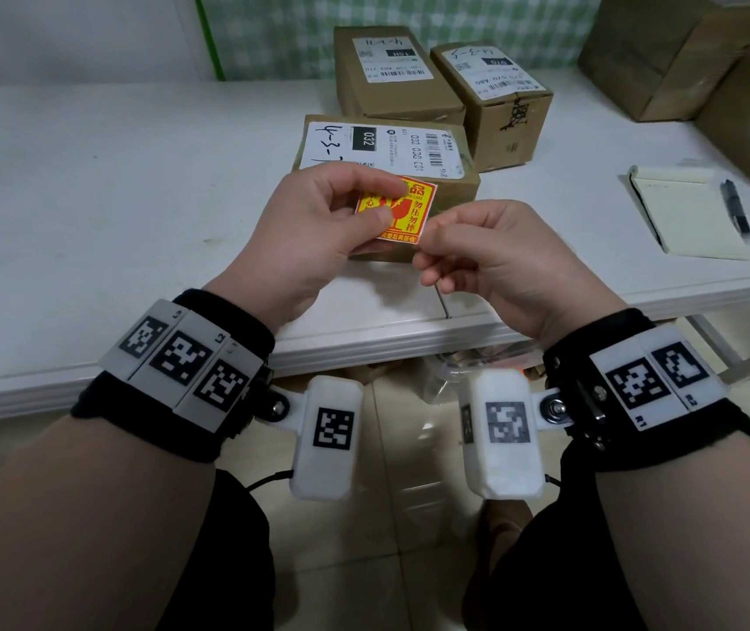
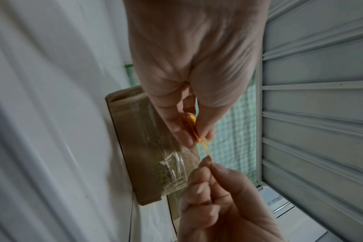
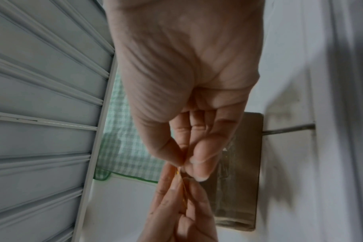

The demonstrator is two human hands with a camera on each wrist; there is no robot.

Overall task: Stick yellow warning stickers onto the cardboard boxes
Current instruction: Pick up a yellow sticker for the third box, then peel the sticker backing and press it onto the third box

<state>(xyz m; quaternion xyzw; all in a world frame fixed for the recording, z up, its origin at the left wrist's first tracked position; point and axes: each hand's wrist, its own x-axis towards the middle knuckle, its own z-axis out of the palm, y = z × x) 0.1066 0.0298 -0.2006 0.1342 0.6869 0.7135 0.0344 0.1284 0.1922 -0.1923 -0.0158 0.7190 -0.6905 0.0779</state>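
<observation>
A yellow and red warning sticker (image 1: 402, 211) is held in the air above the near cardboard box (image 1: 409, 150). My left hand (image 1: 318, 220) pinches its left side between thumb and fingers. My right hand (image 1: 464, 248) pinches its lower right corner. In the left wrist view the sticker (image 2: 203, 144) shows edge-on between both hands, with the taped box (image 2: 147, 140) behind. The right wrist view shows the right hand (image 3: 189, 162) pinching the sticker's edge (image 3: 181, 180). Two more boxes (image 1: 391, 70) (image 1: 496, 97) with white shipping labels stand further back.
The white table (image 1: 113, 198) runs left and right, its front edge just past my wrists. A yellow notepad (image 1: 682, 211) and a black pen (image 1: 735, 207) lie at the right. Large cardboard boxes (image 1: 682, 52) stand at the back right. A green checked cloth (image 1: 295, 34) hangs behind.
</observation>
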